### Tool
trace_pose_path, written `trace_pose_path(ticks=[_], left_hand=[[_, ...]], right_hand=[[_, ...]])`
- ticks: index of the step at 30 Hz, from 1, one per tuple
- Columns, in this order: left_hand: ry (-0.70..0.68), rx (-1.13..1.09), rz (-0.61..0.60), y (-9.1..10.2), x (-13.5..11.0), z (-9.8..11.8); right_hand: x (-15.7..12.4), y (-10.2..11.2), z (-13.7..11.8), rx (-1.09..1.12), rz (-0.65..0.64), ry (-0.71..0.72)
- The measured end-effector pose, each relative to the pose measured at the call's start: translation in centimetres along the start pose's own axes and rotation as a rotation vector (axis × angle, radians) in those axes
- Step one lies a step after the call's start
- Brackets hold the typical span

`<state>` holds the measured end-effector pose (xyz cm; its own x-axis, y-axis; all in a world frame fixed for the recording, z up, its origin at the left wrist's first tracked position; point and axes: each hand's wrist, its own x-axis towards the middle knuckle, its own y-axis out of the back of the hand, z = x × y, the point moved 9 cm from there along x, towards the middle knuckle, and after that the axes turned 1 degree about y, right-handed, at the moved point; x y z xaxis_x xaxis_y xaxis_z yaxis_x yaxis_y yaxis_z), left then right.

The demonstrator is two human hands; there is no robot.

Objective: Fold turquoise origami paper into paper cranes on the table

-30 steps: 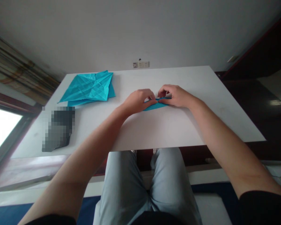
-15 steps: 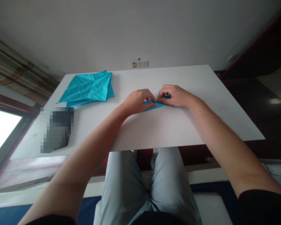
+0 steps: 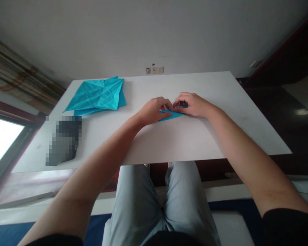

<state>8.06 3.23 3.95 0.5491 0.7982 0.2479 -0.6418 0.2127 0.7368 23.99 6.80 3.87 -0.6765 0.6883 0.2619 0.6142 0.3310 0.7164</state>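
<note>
A small folded piece of blue paper [image 3: 172,116] lies on the white table in front of me, partly covered by both hands. My left hand [image 3: 156,109] curls over its left part, thumb and fingertips closed on the paper. From the other side my right hand [image 3: 191,104] pinches the right part between thumb and bent fingers. The fingertips of the two hands nearly meet above the middle of the paper. Its exact folds are hidden beneath the fingers.
Creased sheets of blue paper [image 3: 97,94] lie stacked at the table's back left. A pixelated dark object [image 3: 66,140] rests near the left edge. The white table [image 3: 207,136] reaches towards a wall with sockets [image 3: 154,70]. My legs are under the front edge.
The hands stay on the folded paper with barely any movement, the fingertips a touch closer together. The whole view has shifted slightly.
</note>
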Motion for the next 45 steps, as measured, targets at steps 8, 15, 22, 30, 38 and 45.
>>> trace_pose_path(ticks=[8,15,22,30,38,45], left_hand=[[0.118,-0.132,0.039,-0.1,0.0,-1.4],[0.137,-0.166,0.037,-0.1,-0.1,-1.2],[0.032,0.007,0.062,0.2,0.0,0.1],[-0.014,0.113,0.109,0.8,-0.2,0.5],[-0.019,0.199,0.092,0.6,-0.1,0.2],[-0.015,0.36,0.148,0.9,0.1,1.0]], right_hand=[[-0.1,0.1,-0.1,0.016,-0.001,-0.04],[-0.1,0.4,-0.4,0.021,0.039,-0.041],[-0.2,0.2,-0.5,-0.002,0.006,-0.064],[-0.4,0.3,-0.7,0.06,0.014,-0.061],[-0.2,0.5,-1.1,0.007,0.02,0.008],[-0.2,0.3,-1.3,-0.052,-0.005,0.026]])
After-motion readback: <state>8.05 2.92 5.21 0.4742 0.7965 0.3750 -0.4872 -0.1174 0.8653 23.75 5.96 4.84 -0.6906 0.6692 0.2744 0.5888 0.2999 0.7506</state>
